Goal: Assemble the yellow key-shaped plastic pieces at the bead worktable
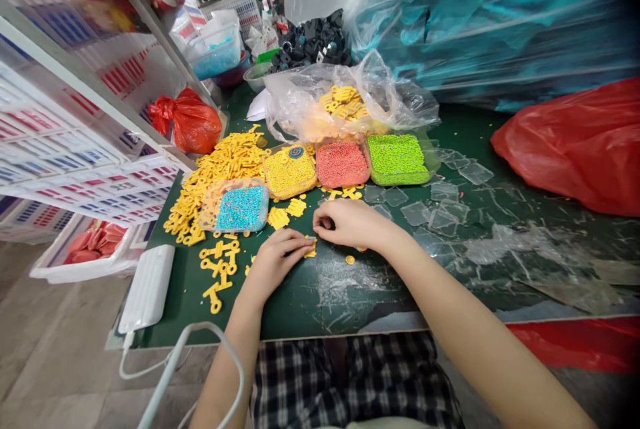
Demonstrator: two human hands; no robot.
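Observation:
My left hand (275,258) rests on the green table (300,302) with its fingers pinched on a small yellow plastic piece (311,247). My right hand (349,223) is curled just above it, fingertips pressed together near the same piece; what it holds is too small to name. Four clear trays of beads stand just beyond: blue (242,208), yellow (289,170), pink (341,164) and green (397,158). Loose yellow key-shaped pieces (219,274) lie left of my left hand, and a big heap of them (220,172) lies further back.
A clear bag of yellow pieces (345,104) sits behind the trays. Small clear plastic squares (440,216) lie scattered on the right. Red bags lie at far right (585,142) and back left (187,121). A white power strip (148,286) sits at the table's left edge. White crates (65,136) stack on the left.

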